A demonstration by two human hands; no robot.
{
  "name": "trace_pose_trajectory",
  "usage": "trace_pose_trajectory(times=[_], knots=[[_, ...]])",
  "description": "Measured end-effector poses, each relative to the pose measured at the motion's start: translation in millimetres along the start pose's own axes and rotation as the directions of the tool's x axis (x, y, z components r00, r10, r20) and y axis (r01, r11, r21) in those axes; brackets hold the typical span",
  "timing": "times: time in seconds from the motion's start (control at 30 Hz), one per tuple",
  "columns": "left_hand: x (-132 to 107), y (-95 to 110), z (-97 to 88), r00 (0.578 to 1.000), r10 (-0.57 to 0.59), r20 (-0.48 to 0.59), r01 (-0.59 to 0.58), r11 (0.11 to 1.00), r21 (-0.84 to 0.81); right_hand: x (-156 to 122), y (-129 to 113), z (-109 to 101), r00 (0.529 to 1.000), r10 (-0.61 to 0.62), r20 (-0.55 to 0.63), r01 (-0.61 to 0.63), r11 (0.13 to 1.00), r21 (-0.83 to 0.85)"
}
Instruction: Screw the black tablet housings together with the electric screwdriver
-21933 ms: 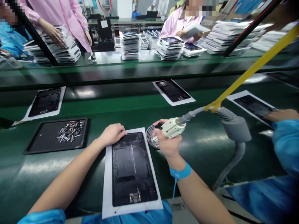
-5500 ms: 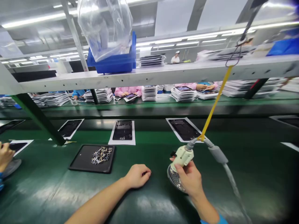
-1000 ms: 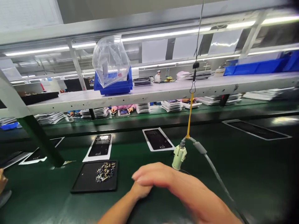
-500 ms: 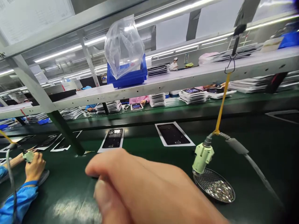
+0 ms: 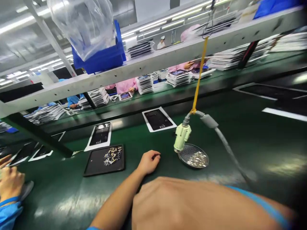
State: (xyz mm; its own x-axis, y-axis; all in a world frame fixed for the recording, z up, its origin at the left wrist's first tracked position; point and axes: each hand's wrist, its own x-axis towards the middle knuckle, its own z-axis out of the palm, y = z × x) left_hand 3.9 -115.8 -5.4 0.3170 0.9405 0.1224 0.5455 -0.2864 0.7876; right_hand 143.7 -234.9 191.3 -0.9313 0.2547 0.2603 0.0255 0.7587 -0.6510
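Note:
My left hand [image 5: 148, 161] rests on the green belt [image 5: 240, 140] with its fingers curled in and nothing in them. My right arm [image 5: 196, 204] crosses the bottom of the view very close to the camera, with a blue wrist strap [image 5: 268, 207] on it; its fingers are out of sight. A pale green electric screwdriver [image 5: 182, 136] hangs free from a yellow cord [image 5: 199, 76], its tip just over a round mesh dish of screws [image 5: 194, 156]. Neither hand touches it.
A black tray of small metal parts [image 5: 105, 159] lies left of my left hand. Two open tablets on white sheets [image 5: 100, 134] [image 5: 158, 119] lie farther back. A co-worker's hands [image 5: 9, 182] work at far left. A shelf [image 5: 153, 64] with a blue bin [image 5: 100, 59] runs overhead.
My right hand has dropped from in front of the camera, so only the arm shows low in the view. My left hand has come back into sight. The screwdriver still hangs free.

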Motion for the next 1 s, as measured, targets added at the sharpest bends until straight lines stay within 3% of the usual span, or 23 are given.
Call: trace_pose_trajectory(times=[0.03, 0.1, 0.17, 0.23, 0.27, 0.3, 0.37, 0.43, 0.47, 0.53, 0.67, 1.0], knots=[[-1.1, -1.4, 0.3, 1.0, 0.018, -0.001, -0.018, 1.0, -0.002, 1.6, 4.6, -2.6, 0.99, -0.046, 0.136, 0.051, 0.998, -0.033], [-2.6, -4.2, 0.7, 0.999, 0.042, -0.011, -0.042, 0.999, 0.0, 12.9, 19.1, 6.7, 0.939, 0.041, 0.341, 0.023, 0.983, -0.183], [0.7, -6.1, -0.6, 0.998, 0.05, -0.036, -0.049, 0.999, 0.016, 27.6, 40.1, 31.5, 0.827, 0.19, 0.529, -0.032, 0.955, -0.293], [12.8, -5.4, -4.5, 0.996, 0.053, -0.065, -0.048, 0.996, 0.081, 36.9, 64.0, 60.5, 0.678, 0.235, 0.696, -0.083, 0.966, -0.244], [23.0, -3.8, -7.4, 0.996, 0.062, -0.061, -0.053, 0.989, 0.14, 37.4, 75.8, 73.1, 0.673, 0.224, 0.705, -0.092, 0.971, -0.221], [36.0, -1.4, -10.7, 0.996, 0.072, -0.043, -0.061, 0.974, 0.219, 34.6, 87.0, 83.3, 0.695, 0.218, 0.685, -0.102, 0.973, -0.206], [68.4, 5.2, -16.5, 0.996, 0.072, 0.045, -0.084, 0.901, 0.426, 20.0, 106.9, 96.3, 0.798, 0.22, 0.561, -0.151, 0.974, -0.167], [105.0, 12.4, -19.5, 0.992, 0.038, 0.124, -0.104, 0.799, 0.592, -2.0, 122.7, 101.7, 0.894, 0.255, 0.368, -0.253, 0.966, -0.054], [122.9, 15.4, -19.4, 0.99, 0.021, 0.143, -0.109, 0.76, 0.641, -13.2, 128.9, 102.8, 0.916, 0.291, 0.277, -0.309, 0.951, 0.022], [154.6, 19.3, -17.3, 0.986, 0.006, 0.164, -0.117, 0.723, 0.681, -31.4, 138.1, 103.4, 0.916, 0.372, 0.15, -0.395, 0.904, 0.165], [193.3, 15.8, -15.4, 0.971, -0.018, 0.237, -0.158, 0.695, 0.702, -43.8, 147.9, 103.6, 0.882, 0.465, 0.07, -0.466, 0.842, 0.271], [204.4, -9.6, -42.8, 0.918, 0.009, 0.396, -0.297, 0.678, 0.673, -40.2, 165.3, 108.2, 0.897, 0.439, 0.061, -0.436, 0.849, 0.3]])
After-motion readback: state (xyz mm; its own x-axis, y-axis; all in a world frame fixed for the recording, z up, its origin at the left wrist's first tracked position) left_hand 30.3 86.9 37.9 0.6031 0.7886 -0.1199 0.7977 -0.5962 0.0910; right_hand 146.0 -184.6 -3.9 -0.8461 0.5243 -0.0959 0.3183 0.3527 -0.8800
